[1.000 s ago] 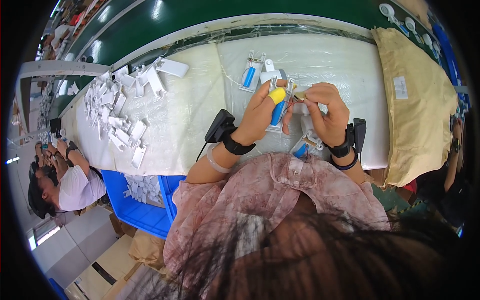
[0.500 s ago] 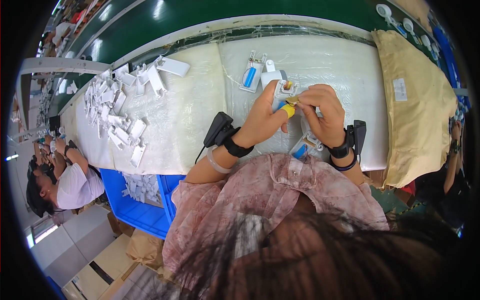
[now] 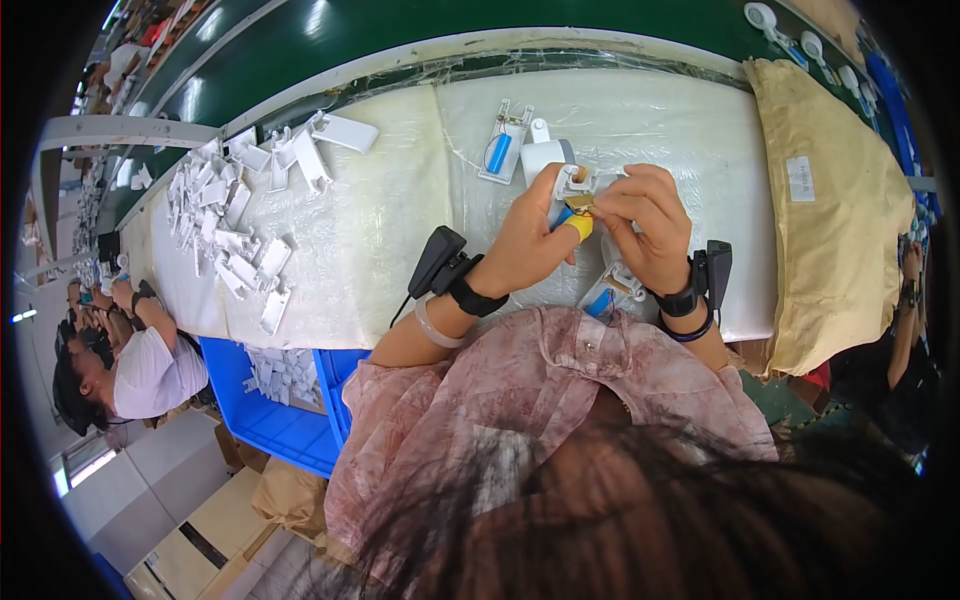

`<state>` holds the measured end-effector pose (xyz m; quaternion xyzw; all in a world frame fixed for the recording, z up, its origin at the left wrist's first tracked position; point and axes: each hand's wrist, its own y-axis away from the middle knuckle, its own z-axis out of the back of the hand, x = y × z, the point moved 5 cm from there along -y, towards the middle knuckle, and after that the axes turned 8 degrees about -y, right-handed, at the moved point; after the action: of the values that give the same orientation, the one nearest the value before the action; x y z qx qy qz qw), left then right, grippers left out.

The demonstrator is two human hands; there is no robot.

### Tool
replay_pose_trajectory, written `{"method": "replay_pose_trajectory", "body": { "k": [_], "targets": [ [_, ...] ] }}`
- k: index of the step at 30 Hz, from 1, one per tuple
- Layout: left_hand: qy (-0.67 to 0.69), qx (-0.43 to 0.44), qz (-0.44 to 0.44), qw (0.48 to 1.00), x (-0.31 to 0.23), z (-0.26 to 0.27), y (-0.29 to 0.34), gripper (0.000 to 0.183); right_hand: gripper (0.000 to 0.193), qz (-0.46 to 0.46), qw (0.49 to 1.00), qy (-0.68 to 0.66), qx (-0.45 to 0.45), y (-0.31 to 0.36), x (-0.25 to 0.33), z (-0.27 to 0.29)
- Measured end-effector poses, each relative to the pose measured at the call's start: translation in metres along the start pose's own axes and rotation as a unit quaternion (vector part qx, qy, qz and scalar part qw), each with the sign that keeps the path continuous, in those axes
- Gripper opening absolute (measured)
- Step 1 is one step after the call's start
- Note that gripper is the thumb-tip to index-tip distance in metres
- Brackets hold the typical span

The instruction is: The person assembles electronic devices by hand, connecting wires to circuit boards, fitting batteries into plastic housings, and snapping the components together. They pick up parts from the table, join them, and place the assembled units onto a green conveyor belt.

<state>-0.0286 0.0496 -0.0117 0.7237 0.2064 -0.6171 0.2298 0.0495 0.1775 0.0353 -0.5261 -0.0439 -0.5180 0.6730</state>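
Observation:
My left hand (image 3: 525,245) is closed around a white plastic housing (image 3: 572,178) with a blue cylinder, likely a battery, showing inside it. Yellow wrapping covers the tip of the left thumb. At the housing's near end, my right hand (image 3: 652,222) pinches a small tan board (image 3: 580,205) between thumb and fingertips. Just beyond the hands rests a white rounded casing (image 3: 543,153). Left of it lies an open white housing with a blue cylinder (image 3: 498,152) and thin wires. Another such housing (image 3: 610,292) sits below my right hand, close to my body, partly covered.
A pile of white plastic pieces (image 3: 225,205) spreads over the left of the padded table (image 3: 390,230). Brown paper (image 3: 830,220) drapes the right end. Beyond runs a green surface (image 3: 430,25). A blue bin (image 3: 270,420) stands at lower left. People work at both sides.
The right fingers have shifted slightly at the board, whose flat face shows more now. The left hand keeps its hold on the housing, nearly unmoved.

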Motion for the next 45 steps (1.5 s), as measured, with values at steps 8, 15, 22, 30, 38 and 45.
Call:
{"method": "replay_pose_trajectory", "body": {
  "k": [8,15,22,30,38,45],
  "targets": [
    [-0.004,0.039,0.013,0.999,0.002,0.0,0.002,0.051,0.022,0.006,1.0,0.007,0.007,0.001,0.001,0.0],
    [-0.019,0.036,0.012,0.999,0.002,0.0,0.002,0.05,0.022,0.001,1.0,0.006,0.004,0.0,0.001,0.0],
    [0.001,0.034,0.011,0.999,0.002,-0.001,0.002,0.049,0.02,-0.007,1.0,0.001,0.005,-0.001,-0.001,-0.001],
    [0.043,0.052,0.025,0.997,0.004,0.0,0.001,0.047,0.017,-0.016,1.0,-0.009,0.015,0.0,-0.004,0.0],
    [0.089,0.051,0.027,0.994,0.01,0.001,0.0,0.046,0.012,-0.066,0.996,-0.036,0.038,-0.002,-0.006,-0.002],
    [0.118,0.058,0.035,0.991,0.007,-0.001,0.0,0.047,0.012,-0.078,0.995,-0.058,0.025,-0.001,-0.008,0.002]
  ]
}}
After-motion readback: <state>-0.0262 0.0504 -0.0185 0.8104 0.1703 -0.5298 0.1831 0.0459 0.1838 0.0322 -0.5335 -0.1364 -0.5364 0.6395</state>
